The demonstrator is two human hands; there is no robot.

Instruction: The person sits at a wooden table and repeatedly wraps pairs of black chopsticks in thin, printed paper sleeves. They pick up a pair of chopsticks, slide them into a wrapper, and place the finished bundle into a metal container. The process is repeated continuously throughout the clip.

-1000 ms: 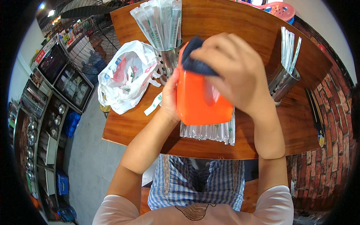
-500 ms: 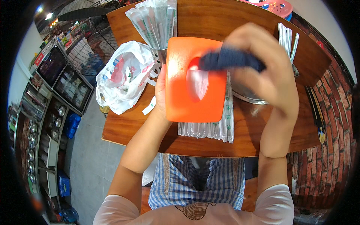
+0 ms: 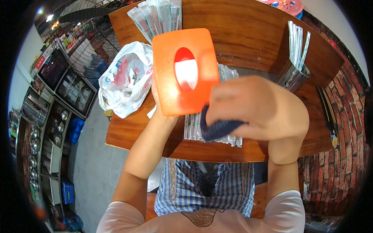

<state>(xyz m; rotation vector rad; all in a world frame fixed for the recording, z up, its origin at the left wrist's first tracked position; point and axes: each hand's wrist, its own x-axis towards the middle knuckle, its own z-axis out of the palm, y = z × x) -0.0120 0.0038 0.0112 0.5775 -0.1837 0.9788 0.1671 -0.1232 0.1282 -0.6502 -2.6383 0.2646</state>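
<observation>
An orange tissue box (image 3: 204, 73), white tissue showing in its oval opening, is raised over the table with its top facing me. My left hand (image 3: 159, 108) grips it from behind at the left side, fingers mostly hidden by the box. My right hand (image 3: 244, 105), blurred, is closed on a dark navy cloth (image 3: 215, 130) just below the box's lower right corner. Beneath them lies a row of wrapped straws (image 3: 192, 128) on the wooden table (image 3: 287, 143).
A white plastic bag (image 3: 120, 93) sits at the left. Metal holders of wrapped straws stand at back left, behind the box (image 3: 153, 17), and at right (image 3: 291, 79). A fan cage (image 3: 89, 42) is beyond the bag, a brick wall (image 3: 345, 124) at right.
The box has risen up and left in view, its opening uncovered. My right hand and the cloth have swept from the box's upper part down to its lower right corner.
</observation>
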